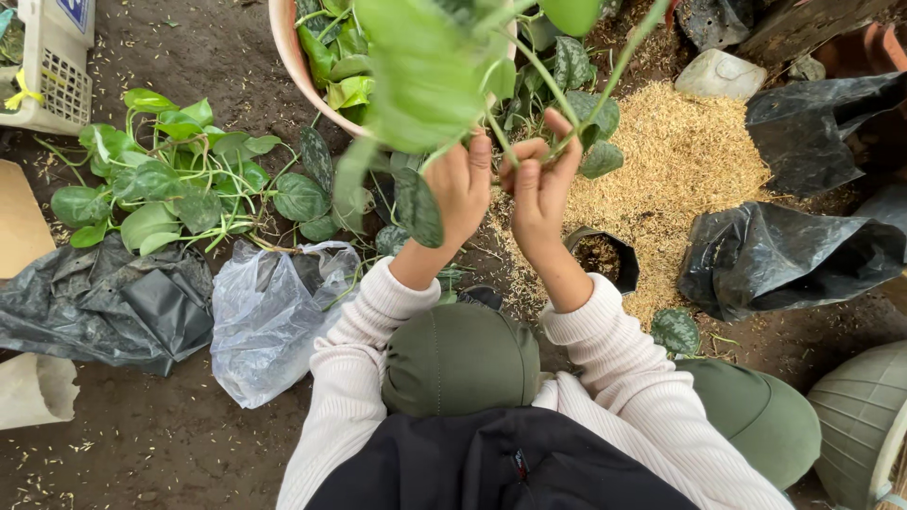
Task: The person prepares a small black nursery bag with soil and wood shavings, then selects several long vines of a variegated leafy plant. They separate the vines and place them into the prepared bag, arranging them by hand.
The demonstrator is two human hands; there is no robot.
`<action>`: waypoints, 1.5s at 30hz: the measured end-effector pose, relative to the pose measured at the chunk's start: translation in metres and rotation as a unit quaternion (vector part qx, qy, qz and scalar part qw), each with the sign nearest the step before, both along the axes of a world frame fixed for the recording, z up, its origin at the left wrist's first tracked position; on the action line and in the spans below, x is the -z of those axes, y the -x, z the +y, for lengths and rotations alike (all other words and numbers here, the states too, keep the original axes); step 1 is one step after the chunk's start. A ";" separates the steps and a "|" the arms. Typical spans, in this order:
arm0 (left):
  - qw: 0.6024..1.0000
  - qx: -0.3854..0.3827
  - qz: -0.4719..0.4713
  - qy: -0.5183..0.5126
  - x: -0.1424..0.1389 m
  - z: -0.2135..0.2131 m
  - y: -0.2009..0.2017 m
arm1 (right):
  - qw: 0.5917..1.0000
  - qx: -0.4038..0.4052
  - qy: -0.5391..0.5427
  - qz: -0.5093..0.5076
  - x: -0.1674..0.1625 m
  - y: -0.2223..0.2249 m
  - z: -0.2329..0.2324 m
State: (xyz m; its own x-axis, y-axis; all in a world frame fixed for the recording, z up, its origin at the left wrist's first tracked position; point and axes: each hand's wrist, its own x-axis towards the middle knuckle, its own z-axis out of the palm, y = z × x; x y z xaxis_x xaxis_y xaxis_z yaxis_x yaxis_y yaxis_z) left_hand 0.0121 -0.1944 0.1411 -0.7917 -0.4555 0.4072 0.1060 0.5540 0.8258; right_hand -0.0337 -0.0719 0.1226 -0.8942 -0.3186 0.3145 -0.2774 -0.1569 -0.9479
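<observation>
We look down at our two hands raised close together above the ground. Our left hand (461, 184) and right hand (540, 184) both pinch a green vine cutting (515, 142), fingers closed tight on its thin stems, its big leaf (420, 71) blurred near the camera. Beyond the hands stands a pink pot (295, 66) full of leafy plants. A heap of rice husks (680, 161) lies to the right, a small black grow bag (605, 257) beside it. More cuttings (170, 179) lie on the soil at left, near a clear plastic bag (269, 316).
</observation>
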 end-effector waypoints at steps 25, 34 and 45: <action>0.892 0.317 0.074 -0.314 0.012 -0.008 -0.032 | 0.988 -0.086 -0.002 -0.126 -0.029 -0.009 0.012; 0.942 0.273 0.164 -0.101 -0.032 -0.007 -0.028 | 0.979 -0.148 0.035 -0.138 -0.027 -0.015 0.012; 0.961 0.230 0.019 -0.150 -0.048 -0.016 -0.055 | 0.983 -0.044 -0.116 0.136 0.001 -0.030 0.021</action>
State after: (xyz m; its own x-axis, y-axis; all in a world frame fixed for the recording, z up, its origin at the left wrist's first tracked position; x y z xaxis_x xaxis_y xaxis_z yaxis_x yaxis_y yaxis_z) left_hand 0.0668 -0.2107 0.1887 -0.9247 -0.1619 0.3446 0.3158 0.1794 0.9317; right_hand -0.0033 -0.0506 0.1214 -0.7529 -0.4814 0.4488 -0.5211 0.0196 -0.8533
